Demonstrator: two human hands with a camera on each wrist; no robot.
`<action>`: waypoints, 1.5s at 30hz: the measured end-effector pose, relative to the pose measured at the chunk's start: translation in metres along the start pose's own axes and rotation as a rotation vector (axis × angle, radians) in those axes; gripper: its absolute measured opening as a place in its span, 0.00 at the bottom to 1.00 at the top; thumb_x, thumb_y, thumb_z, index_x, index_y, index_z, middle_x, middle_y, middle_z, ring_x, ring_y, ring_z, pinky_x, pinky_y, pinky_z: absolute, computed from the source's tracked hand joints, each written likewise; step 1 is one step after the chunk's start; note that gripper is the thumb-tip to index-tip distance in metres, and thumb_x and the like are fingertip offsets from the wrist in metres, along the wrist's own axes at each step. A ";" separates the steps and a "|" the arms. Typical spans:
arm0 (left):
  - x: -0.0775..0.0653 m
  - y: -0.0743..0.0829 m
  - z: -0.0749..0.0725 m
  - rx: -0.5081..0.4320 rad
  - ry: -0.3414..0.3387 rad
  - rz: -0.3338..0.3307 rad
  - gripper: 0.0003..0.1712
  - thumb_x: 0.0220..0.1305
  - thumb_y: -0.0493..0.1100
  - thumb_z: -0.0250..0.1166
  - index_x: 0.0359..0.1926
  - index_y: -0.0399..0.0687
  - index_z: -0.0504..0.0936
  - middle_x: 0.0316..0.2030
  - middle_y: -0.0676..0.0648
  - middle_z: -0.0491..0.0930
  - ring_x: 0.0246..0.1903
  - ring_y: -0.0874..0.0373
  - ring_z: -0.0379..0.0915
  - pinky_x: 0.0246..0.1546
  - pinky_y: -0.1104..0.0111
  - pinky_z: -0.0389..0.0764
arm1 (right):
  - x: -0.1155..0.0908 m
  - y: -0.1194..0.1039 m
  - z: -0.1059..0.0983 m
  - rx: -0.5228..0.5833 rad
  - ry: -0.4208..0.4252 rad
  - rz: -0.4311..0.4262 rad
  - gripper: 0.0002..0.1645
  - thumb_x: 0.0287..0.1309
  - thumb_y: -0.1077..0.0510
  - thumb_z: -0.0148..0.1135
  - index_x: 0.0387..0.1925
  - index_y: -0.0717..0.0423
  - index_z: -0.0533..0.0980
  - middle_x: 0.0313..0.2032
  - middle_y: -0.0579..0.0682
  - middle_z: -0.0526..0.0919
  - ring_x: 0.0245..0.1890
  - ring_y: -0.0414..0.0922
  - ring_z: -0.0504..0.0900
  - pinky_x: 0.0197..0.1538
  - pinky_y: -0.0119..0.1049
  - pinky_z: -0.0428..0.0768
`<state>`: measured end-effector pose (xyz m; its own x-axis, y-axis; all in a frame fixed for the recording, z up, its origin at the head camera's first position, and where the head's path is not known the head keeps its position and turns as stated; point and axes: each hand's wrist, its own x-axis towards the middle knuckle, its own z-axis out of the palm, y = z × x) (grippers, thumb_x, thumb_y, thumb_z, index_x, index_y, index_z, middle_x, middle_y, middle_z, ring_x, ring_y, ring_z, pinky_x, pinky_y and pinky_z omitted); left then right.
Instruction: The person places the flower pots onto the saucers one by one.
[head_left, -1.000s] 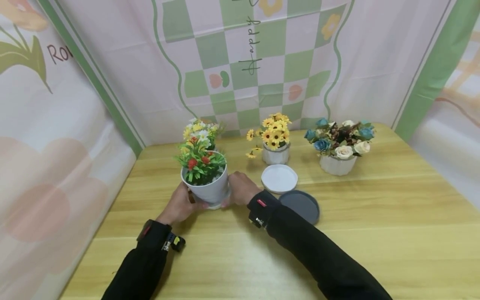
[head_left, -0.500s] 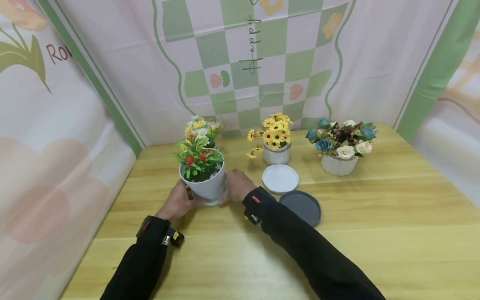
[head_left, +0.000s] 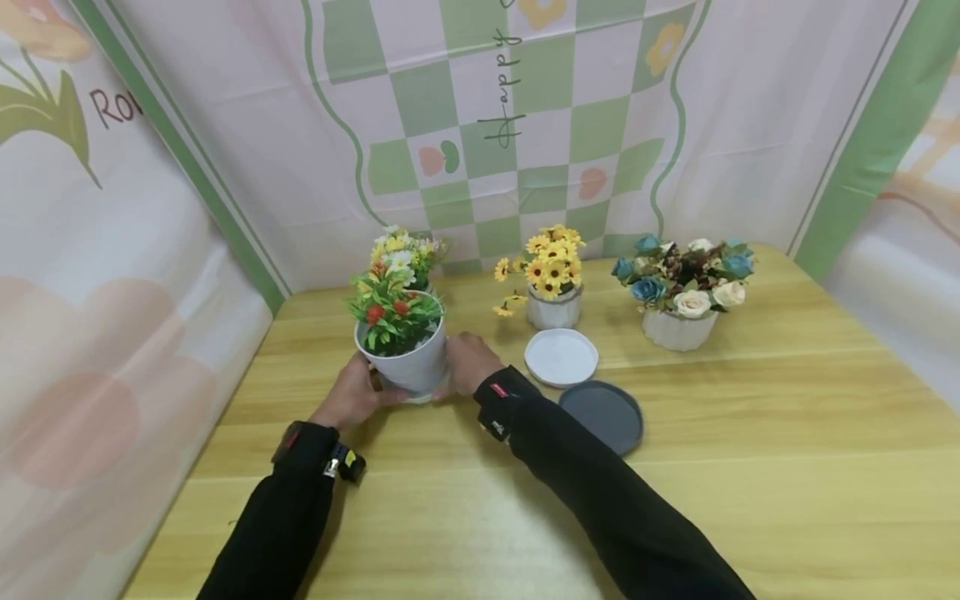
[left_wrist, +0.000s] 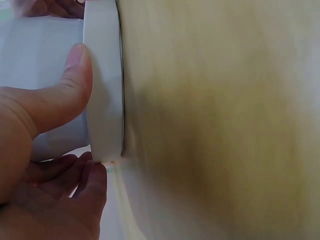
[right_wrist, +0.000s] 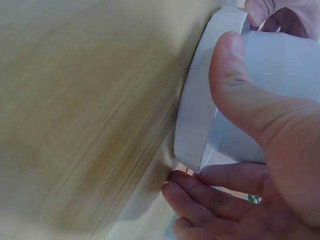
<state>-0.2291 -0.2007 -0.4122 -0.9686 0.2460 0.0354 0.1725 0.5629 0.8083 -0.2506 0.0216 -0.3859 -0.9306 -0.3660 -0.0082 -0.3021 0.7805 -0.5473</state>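
Note:
In the head view, a white flowerpot (head_left: 414, 368) with a red-flowered leafy plant (head_left: 393, 315) is held between both hands at the left of the table. The left hand (head_left: 351, 395) grips its left side, and the right hand (head_left: 472, 363) grips its right. A white saucer (left_wrist: 106, 85) sits under the pot, its underside right at the wood in both wrist views. The left thumb (left_wrist: 70, 82) lies along the pot with its tip at the saucer. On the other side the right thumb (right_wrist: 230, 65) presses the saucer's edge, with that hand's fingers curled beneath.
Behind the held pot stands a pot of white and yellow flowers (head_left: 405, 254). Yellow daisies (head_left: 553, 267) and blue and cream roses (head_left: 690, 287) stand in white pots farther right. A white saucer (head_left: 561, 357) and a dark grey saucer (head_left: 602, 417) lie right of the right hand.
Both hands have moved the red-flowered pot a little to the left and toward the back of the table. The other pots and saucers have stayed in place.

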 end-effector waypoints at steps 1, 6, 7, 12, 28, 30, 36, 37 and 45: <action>0.001 -0.001 -0.001 -0.001 -0.001 0.000 0.56 0.57 0.27 0.76 0.80 0.41 0.55 0.78 0.34 0.61 0.79 0.34 0.57 0.78 0.43 0.64 | 0.001 0.000 0.001 -0.002 0.005 0.001 0.42 0.37 0.52 0.91 0.55 0.63 0.83 0.54 0.63 0.87 0.56 0.59 0.86 0.63 0.51 0.84; 0.007 -0.005 -0.005 0.027 -0.003 0.020 0.58 0.57 0.27 0.77 0.81 0.43 0.53 0.79 0.35 0.60 0.80 0.36 0.53 0.80 0.42 0.59 | 0.006 -0.002 0.003 -0.027 0.022 0.012 0.44 0.35 0.52 0.92 0.56 0.63 0.83 0.55 0.64 0.85 0.57 0.61 0.84 0.64 0.53 0.83; 0.008 -0.006 -0.006 0.029 -0.002 0.021 0.58 0.57 0.27 0.77 0.81 0.43 0.52 0.79 0.35 0.60 0.80 0.36 0.53 0.81 0.43 0.59 | 0.007 -0.003 0.003 -0.032 0.022 0.019 0.45 0.35 0.52 0.92 0.57 0.63 0.82 0.56 0.65 0.84 0.58 0.61 0.83 0.65 0.54 0.83; 0.013 -0.008 -0.008 0.039 -0.002 0.009 0.58 0.57 0.28 0.77 0.81 0.41 0.52 0.79 0.33 0.59 0.81 0.36 0.52 0.81 0.43 0.59 | 0.010 -0.006 0.003 -0.054 0.014 0.045 0.49 0.37 0.51 0.91 0.62 0.61 0.79 0.58 0.64 0.82 0.61 0.60 0.80 0.67 0.54 0.81; 0.025 -0.011 -0.018 -0.003 -0.021 -0.024 0.56 0.59 0.27 0.75 0.81 0.39 0.51 0.80 0.32 0.57 0.81 0.34 0.51 0.81 0.42 0.59 | 0.020 -0.016 0.001 -0.094 0.032 0.096 0.46 0.41 0.50 0.90 0.62 0.61 0.80 0.58 0.64 0.82 0.62 0.61 0.79 0.66 0.54 0.81; 0.027 -0.013 -0.018 -0.008 -0.018 -0.026 0.57 0.59 0.27 0.75 0.82 0.39 0.51 0.80 0.32 0.57 0.81 0.34 0.50 0.80 0.43 0.59 | 0.020 -0.017 0.001 -0.104 0.032 0.100 0.46 0.41 0.50 0.90 0.61 0.62 0.80 0.58 0.64 0.82 0.61 0.61 0.79 0.67 0.53 0.81; 0.031 -0.018 -0.019 0.000 -0.012 -0.028 0.57 0.58 0.27 0.76 0.81 0.40 0.53 0.80 0.33 0.58 0.81 0.36 0.50 0.81 0.43 0.59 | 0.021 -0.017 0.000 -0.108 0.012 0.100 0.46 0.43 0.49 0.89 0.63 0.62 0.79 0.59 0.64 0.81 0.62 0.61 0.79 0.67 0.53 0.80; 0.031 -0.018 -0.019 0.000 -0.011 -0.030 0.56 0.58 0.27 0.76 0.81 0.41 0.53 0.80 0.34 0.58 0.81 0.36 0.50 0.81 0.43 0.58 | 0.022 -0.017 0.000 -0.106 0.005 0.097 0.47 0.43 0.49 0.89 0.63 0.61 0.79 0.59 0.63 0.81 0.63 0.61 0.78 0.68 0.53 0.80; 0.027 -0.015 -0.017 0.091 0.032 -0.005 0.53 0.60 0.30 0.77 0.80 0.38 0.56 0.78 0.31 0.61 0.80 0.35 0.52 0.83 0.42 0.51 | 0.024 -0.009 -0.002 -0.062 -0.043 0.045 0.44 0.48 0.49 0.86 0.64 0.60 0.78 0.60 0.62 0.82 0.63 0.60 0.79 0.68 0.52 0.80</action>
<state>-0.2608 -0.2158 -0.4129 -0.9744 0.2187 0.0514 0.1819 0.6341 0.7515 -0.2709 0.0069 -0.3800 -0.9340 -0.3507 -0.0681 -0.2741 0.8259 -0.4926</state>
